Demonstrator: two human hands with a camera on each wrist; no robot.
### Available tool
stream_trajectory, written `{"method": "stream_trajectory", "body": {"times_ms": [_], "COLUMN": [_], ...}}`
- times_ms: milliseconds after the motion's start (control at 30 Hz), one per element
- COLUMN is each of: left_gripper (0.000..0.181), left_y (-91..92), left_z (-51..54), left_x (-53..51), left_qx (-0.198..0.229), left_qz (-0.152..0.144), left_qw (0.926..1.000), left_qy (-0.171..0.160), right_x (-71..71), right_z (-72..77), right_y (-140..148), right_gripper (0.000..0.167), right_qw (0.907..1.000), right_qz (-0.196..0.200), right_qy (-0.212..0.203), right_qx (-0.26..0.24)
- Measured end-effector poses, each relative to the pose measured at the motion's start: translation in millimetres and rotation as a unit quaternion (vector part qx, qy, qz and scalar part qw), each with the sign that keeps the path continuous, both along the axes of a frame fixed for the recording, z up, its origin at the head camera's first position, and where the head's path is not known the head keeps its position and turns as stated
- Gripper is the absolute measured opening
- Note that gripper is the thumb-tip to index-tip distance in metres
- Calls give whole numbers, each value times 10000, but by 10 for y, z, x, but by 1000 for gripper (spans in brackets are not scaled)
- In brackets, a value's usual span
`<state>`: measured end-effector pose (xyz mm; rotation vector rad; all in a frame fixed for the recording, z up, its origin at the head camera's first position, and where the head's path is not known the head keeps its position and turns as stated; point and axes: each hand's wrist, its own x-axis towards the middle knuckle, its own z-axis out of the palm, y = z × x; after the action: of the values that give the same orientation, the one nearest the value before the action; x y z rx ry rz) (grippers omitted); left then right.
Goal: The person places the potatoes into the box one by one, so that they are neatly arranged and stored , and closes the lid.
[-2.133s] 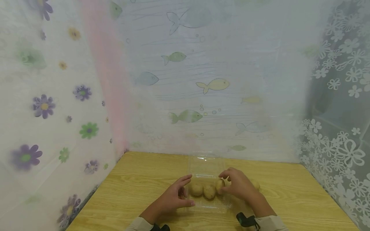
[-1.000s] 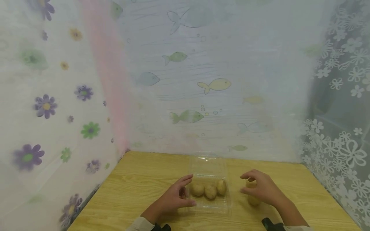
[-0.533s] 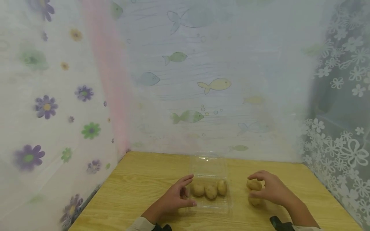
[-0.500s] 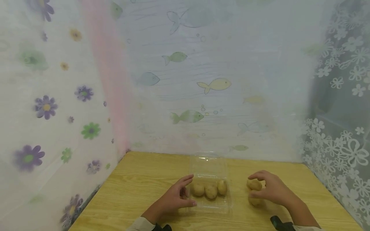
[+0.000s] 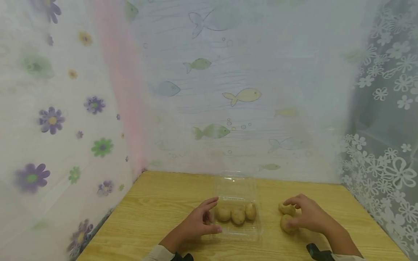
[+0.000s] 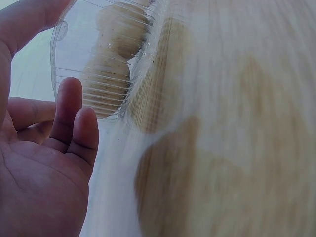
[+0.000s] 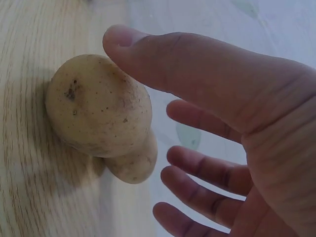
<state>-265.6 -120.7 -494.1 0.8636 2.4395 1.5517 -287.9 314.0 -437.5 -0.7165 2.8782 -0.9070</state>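
A clear plastic clamshell box (image 5: pixel 236 232) lies with its lid folded back, holding three potatoes (image 5: pixel 238 216) in a row. At its left side my left hand (image 5: pixel 197 219) rests with thumb and fingers spread along the wall; the left wrist view shows fingertips (image 6: pixel 69 91) beside the ribbed plastic. Two more potatoes lie on the table to the right, a near potato (image 5: pixel 286 223) touching a far potato (image 5: pixel 287 208). Around them hovers my right hand (image 5: pixel 308 215), fingers spread. Its thumb overlaps the near potato (image 7: pixel 98 106); whether it touches is unclear.
The wood-grain table (image 5: pixel 156 203) backs onto a fish-print curtain (image 5: pixel 241 72). A flower-print curtain (image 5: pixel 65 145) borders the left side, and another with white flowers (image 5: pixel 385 174) the right. Dark wrist straps (image 5: pixel 318 252) sit by the sleeves.
My right hand let go of a potato in the box and moved right to the two loose potatoes, then drew slightly farther right. My left hand stayed at the box.
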Motion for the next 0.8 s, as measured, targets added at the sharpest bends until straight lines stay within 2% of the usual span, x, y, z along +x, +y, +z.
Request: {"method": "stream_trajectory", "body": {"times_ms": [300,800], "left_gripper": [90,91], "left_y": [-4,100], "left_z": [-18,30], "left_x": [-3,225], "left_qx": [-7,-2], "left_qz": [-17,140], "left_qw": [10000,9999], "left_qy": [43,27], "right_x": [-20,59], "right_z": [20,-12], "right_y": [45,135], "right_gripper": [51,55], "right_qw": [9990,9948], "right_qz": [194,560], "right_qy": [-408,-832], "right_qx": [-47,-145]}}
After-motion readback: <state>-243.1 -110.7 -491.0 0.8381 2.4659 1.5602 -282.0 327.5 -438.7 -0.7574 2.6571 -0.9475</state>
